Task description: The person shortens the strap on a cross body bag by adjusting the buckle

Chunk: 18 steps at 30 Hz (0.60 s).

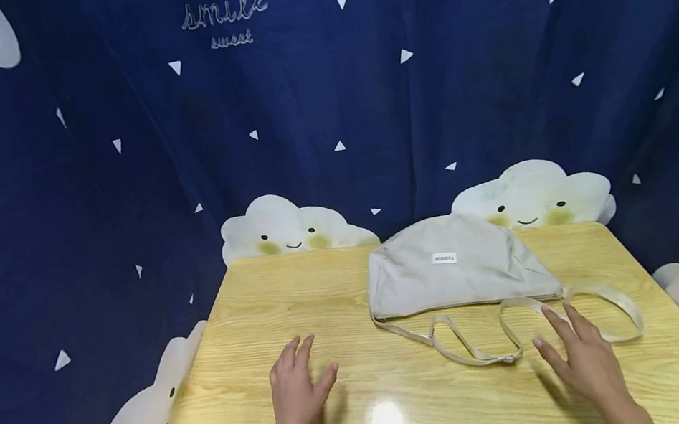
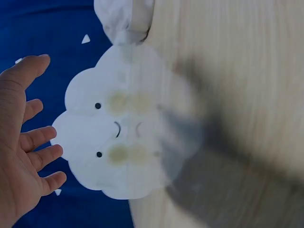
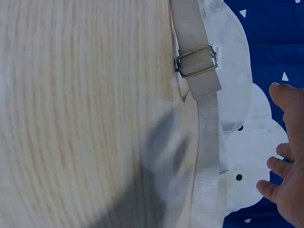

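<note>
A cream fabric bag [image 1: 465,274] with a small white label lies at the back of the wooden table, right of centre. Its strap [image 1: 471,360] trails in loops toward the front; in the right wrist view a metal slider buckle [image 3: 197,61] shows on it. My left hand [image 1: 298,388] hovers above the table, left of the bag, fingers spread and holding nothing. Over the table near the strap's right loop is my right hand [image 1: 582,359], also spread and holding nothing. Shadows of both hands fall on the wood, apart from the fingers.
The light wooden table [image 1: 249,311] has a glossy light reflection near its front. A dark blue curtain [image 1: 298,102] with white triangles, lettering and smiling clouds hangs behind it and along both sides.
</note>
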Available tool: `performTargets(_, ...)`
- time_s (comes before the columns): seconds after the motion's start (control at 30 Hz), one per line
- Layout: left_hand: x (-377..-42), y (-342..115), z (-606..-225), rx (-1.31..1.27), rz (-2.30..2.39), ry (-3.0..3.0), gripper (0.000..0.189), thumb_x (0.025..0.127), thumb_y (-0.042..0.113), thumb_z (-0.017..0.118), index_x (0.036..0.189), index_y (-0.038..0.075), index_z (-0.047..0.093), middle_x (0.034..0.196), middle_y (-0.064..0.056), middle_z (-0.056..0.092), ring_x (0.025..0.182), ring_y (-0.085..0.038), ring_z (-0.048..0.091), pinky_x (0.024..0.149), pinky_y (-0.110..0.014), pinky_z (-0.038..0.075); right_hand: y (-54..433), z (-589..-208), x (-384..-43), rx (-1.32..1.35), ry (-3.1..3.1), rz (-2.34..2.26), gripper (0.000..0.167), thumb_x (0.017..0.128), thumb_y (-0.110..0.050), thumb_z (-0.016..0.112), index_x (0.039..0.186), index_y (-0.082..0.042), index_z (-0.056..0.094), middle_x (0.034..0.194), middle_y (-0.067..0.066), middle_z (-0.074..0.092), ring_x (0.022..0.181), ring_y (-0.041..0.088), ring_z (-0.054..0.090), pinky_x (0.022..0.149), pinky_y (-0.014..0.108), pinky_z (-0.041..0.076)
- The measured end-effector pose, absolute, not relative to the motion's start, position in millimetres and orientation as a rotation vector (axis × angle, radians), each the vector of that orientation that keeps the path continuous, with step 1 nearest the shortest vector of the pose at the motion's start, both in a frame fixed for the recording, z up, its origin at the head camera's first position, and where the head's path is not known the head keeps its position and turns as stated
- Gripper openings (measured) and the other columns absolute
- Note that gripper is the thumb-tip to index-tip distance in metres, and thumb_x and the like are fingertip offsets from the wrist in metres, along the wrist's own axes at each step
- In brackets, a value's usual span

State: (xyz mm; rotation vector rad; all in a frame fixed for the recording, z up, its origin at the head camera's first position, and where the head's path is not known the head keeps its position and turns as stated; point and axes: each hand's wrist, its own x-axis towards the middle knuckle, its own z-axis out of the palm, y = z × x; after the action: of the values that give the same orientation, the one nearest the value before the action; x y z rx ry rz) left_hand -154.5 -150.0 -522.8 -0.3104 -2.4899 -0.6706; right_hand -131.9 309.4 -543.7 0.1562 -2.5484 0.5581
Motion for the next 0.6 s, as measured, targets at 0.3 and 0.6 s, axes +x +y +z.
performTargets(0.3, -146.0, -131.5, -538.4, -0.365, -0.857, -2.424, 0.057, 0.072, 0.028, 0.079, 0.118, 0.001, 0.059, 0.117, -0.023, 0.056, 0.103, -0.040, 0.055, 0.078, -0.063, 0.041, 304.4, -552.4, -127.2, 0.137, -2.531, 0.900, 0.050, 0.086, -0.017, 0.068, 0.129, 0.001, 0.050, 0.129, 0.034, 0.041, 0.110, 0.057, 0.038, 0.079, 0.068, 0.030)
performTargets(0.6, -146.4, -107.9, -544.7, -0.366, -1.236, -2.425, 0.055, 0.075, 0.025, 0.079, 0.120, 0.001, 0.058, 0.121, -0.015, 0.055, 0.111, -0.036, 0.052, 0.087, -0.053, 0.043, 301.0, -550.4, -124.2, -0.038, -2.632, 1.163, 0.042, 0.091, -0.023, 0.063, 0.127, -0.004, 0.055, 0.122, 0.018, 0.055, 0.102, 0.018, 0.053, 0.077, 0.041, 0.047)
